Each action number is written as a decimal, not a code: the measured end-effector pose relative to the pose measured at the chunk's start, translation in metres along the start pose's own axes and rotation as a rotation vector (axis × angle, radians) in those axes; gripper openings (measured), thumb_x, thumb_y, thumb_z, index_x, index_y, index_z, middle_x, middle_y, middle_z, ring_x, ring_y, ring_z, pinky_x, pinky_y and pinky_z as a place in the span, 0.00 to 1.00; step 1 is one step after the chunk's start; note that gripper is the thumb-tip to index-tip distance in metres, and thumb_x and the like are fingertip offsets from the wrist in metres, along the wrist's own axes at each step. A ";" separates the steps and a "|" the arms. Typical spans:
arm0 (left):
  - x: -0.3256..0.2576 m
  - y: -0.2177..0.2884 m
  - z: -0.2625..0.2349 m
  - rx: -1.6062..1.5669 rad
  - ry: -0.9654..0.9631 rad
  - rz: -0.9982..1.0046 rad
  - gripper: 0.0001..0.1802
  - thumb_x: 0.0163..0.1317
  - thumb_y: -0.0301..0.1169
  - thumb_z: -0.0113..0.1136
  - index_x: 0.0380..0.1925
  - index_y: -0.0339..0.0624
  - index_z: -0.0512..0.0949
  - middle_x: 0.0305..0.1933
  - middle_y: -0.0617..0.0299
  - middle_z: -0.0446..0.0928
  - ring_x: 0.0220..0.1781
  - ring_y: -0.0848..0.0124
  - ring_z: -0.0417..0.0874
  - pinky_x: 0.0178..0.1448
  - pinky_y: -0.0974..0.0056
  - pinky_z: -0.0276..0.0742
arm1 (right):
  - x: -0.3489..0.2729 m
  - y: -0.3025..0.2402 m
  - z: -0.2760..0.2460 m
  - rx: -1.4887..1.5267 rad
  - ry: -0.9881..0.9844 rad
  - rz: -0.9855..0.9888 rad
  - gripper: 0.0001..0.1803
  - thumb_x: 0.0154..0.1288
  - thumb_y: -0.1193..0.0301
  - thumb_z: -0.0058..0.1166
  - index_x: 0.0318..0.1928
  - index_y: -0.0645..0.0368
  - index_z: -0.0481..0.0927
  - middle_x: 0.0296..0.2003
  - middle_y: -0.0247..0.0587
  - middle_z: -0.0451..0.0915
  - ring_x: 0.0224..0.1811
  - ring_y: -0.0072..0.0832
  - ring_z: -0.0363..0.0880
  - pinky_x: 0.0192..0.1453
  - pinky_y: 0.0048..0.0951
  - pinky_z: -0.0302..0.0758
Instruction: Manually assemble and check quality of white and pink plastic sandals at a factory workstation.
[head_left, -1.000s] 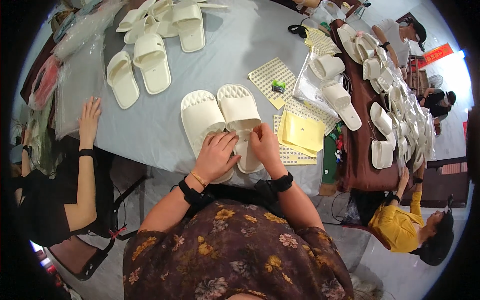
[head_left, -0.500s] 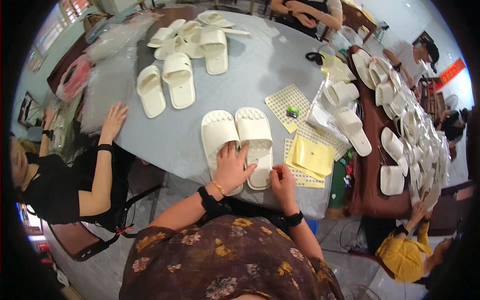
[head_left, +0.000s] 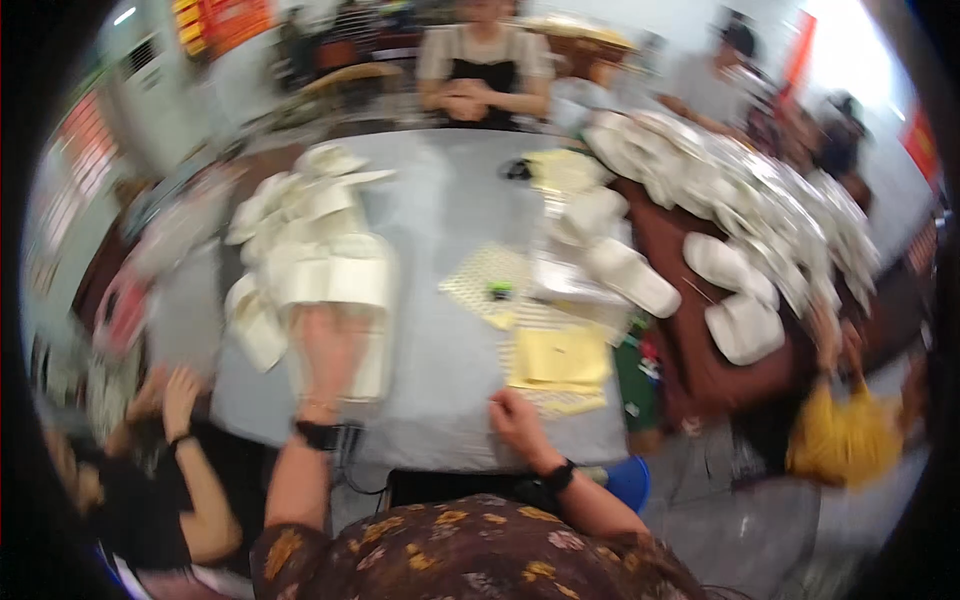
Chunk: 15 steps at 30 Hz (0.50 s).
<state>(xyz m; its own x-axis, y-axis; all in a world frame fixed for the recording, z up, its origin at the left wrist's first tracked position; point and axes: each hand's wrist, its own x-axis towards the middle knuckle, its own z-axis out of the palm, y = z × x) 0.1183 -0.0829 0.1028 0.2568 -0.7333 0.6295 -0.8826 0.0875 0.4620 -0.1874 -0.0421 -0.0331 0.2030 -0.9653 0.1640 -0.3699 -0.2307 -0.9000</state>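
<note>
A pair of white slippers (head_left: pixel 359 284) lies side by side at the left of the grey table (head_left: pixel 430 330). My left hand (head_left: pixel 331 352) reaches into their openings and grips the pair; motion blurs its fingers. Close by, other white slippers (head_left: pixel 262 225) are gathered, and one single slipper (head_left: pixel 257 325) lies just left of the pair. By the table's near edge, my right hand (head_left: pixel 518 425) is closed, fingers curled in; whatever it may hold is hidden. Just above it are yellow sheets (head_left: pixel 562 358) on top of sticker sheets.
More sticker sheets (head_left: pixel 487 280) and loose slippers (head_left: pixel 632 275) lie to the right. A brown table (head_left: pixel 665 345) bears a heap of bagged slippers (head_left: pixel 720 180). At left sit plastic bags (head_left: pixel 190 235) and a co-worker (head_left: pixel 200 500). Another person (head_left: pixel 485 80) sits across the table.
My left hand has carried the pair of slippers leftward, beside the other slippers. My right hand has drawn away from the pair and stays closed. The view has tilted up.
</note>
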 end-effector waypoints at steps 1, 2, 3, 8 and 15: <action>0.020 -0.015 -0.014 -0.020 0.066 0.081 0.14 0.54 0.35 0.64 0.32 0.33 0.78 0.34 0.44 0.76 0.39 0.47 0.74 0.47 0.47 0.69 | 0.001 -0.010 0.001 0.134 -0.018 0.060 0.09 0.68 0.70 0.54 0.42 0.64 0.77 0.26 0.41 0.77 0.28 0.26 0.75 0.34 0.29 0.73; 0.035 -0.043 -0.026 0.119 -0.171 -0.058 0.16 0.57 0.35 0.62 0.39 0.32 0.78 0.40 0.43 0.76 0.43 0.47 0.74 0.50 0.47 0.69 | 0.005 -0.018 -0.005 0.150 -0.025 0.012 0.09 0.68 0.71 0.54 0.43 0.64 0.78 0.27 0.40 0.78 0.29 0.25 0.75 0.35 0.28 0.73; 0.038 -0.083 -0.031 0.203 -0.165 -0.046 0.20 0.60 0.36 0.61 0.45 0.30 0.78 0.44 0.42 0.76 0.49 0.47 0.74 0.55 0.47 0.69 | 0.008 -0.030 -0.013 0.152 -0.004 -0.015 0.09 0.68 0.71 0.54 0.43 0.64 0.78 0.27 0.40 0.79 0.29 0.24 0.75 0.35 0.28 0.73; -0.004 -0.097 -0.002 0.335 -0.196 -0.034 0.25 0.59 0.32 0.63 0.55 0.32 0.75 0.61 0.38 0.71 0.65 0.41 0.67 0.70 0.48 0.62 | 0.029 -0.029 -0.120 -0.017 0.394 -0.039 0.09 0.64 0.74 0.56 0.44 0.64 0.79 0.36 0.49 0.81 0.37 0.39 0.81 0.42 0.34 0.77; -0.122 -0.050 0.019 0.055 -0.346 -0.041 0.24 0.59 0.28 0.62 0.56 0.35 0.75 0.70 0.43 0.64 0.74 0.46 0.58 0.76 0.47 0.53 | 0.056 0.010 -0.359 -0.976 1.069 -0.077 0.22 0.58 0.68 0.58 0.53 0.61 0.76 0.47 0.54 0.78 0.54 0.51 0.73 0.60 0.50 0.69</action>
<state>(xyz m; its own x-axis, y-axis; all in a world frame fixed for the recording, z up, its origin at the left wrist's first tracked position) 0.1237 -0.0108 -0.0093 0.1518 -0.9213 0.3580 -0.8965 0.0242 0.4424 -0.5051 -0.1423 0.1120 -0.3489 -0.4740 0.8085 -0.9366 0.1470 -0.3180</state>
